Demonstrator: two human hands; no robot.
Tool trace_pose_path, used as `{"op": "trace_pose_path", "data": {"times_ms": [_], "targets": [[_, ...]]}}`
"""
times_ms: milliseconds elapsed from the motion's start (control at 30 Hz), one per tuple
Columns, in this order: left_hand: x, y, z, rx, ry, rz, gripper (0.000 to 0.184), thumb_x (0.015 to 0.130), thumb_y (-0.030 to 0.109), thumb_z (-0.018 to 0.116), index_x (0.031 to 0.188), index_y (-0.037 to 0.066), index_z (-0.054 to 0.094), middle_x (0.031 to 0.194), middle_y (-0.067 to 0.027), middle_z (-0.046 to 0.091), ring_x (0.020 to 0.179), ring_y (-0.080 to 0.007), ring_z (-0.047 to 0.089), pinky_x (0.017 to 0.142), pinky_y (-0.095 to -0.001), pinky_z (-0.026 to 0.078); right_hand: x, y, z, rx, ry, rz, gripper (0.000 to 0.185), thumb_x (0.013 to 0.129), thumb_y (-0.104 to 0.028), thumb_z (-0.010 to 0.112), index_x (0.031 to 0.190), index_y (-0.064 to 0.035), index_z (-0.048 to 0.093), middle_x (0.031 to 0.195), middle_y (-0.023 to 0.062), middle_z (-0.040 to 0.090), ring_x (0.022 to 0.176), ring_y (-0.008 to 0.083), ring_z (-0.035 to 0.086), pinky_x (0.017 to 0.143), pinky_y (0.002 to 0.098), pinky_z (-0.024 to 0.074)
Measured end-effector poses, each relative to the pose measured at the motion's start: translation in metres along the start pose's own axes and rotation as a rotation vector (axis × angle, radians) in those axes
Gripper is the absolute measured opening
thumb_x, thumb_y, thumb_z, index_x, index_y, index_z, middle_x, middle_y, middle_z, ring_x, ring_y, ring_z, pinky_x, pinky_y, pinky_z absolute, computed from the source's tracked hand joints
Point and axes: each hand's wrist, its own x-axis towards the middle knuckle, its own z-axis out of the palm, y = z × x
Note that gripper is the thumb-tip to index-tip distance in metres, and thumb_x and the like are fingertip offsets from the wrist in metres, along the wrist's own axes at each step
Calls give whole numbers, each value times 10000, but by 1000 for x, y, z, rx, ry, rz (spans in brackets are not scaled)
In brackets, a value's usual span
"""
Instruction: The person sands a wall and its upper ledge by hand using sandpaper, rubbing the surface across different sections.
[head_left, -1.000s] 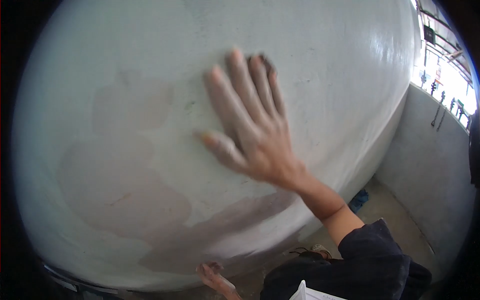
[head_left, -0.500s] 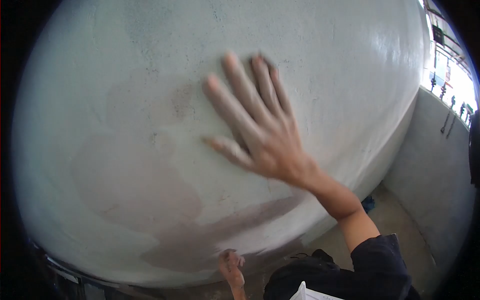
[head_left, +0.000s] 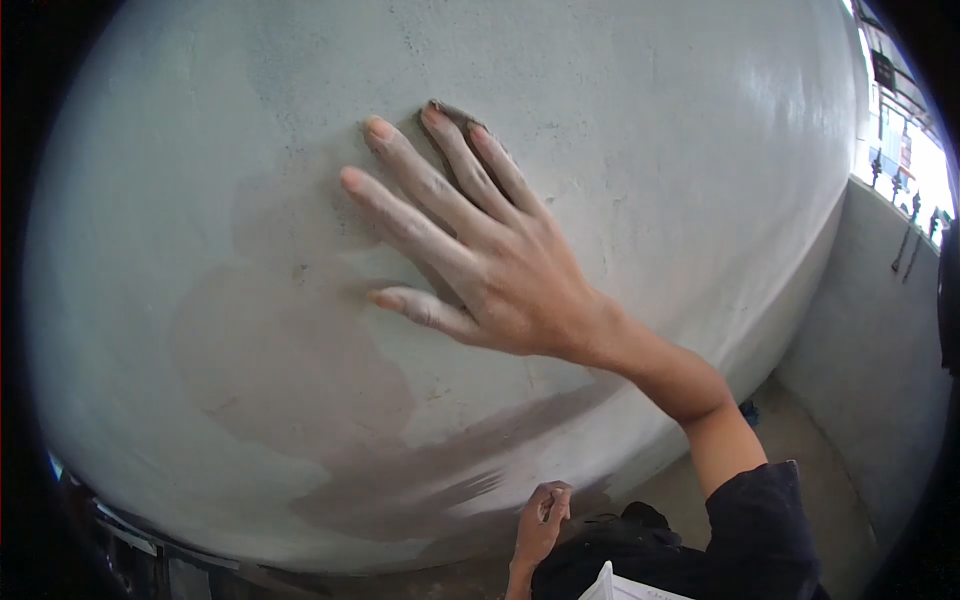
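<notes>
Grey curved surface (head_left: 660, 180) — R hand (head_left: 515, 285) flat, fingers (head_left: 405, 225) spread on thin dark sheet (head_left: 455, 112) — L hand (head_left: 543, 515) half-curled, hold unclear.

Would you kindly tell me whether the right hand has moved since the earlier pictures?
Yes. Judged against the large brownish patch on the pale curved surface, the right hand has shifted leftward, closer to that patch.
</notes>
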Motion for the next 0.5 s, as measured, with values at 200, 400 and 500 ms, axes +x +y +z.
{"op": "trace_pose_path", "data": {"times_ms": [200,400,500], "targets": [[-33,-1,-37,11,111,31,210,1023,190,540,1112,2,567,769,-37,503,689,-135,511,671,-311,473,-48,-34,12,231,-159,49,758,959,-607,447,1559,-170,292,1618,108,247,1491,336,217,1235,475,131],[-42,-4,-48,-5,210,13,275,1051,238,493,1093,-19,582,789,-45,577,700,-131,545,677,-297,470,-17,4,-5,58,127,166,806,958,-506,537,1536,-9,276,1609,162,249,1494,358,199,1224,491,127],[-29,-8,-32,47,227,-13,322,1062,285,466,1114,-10,585,810,-54,600,726,-134,575,681,-293,471,-61,-23,1,129,-1,220,770,945,-462,570,1523,-24,311,1601,166,272,1474,397,240,1210,510,164]]}}
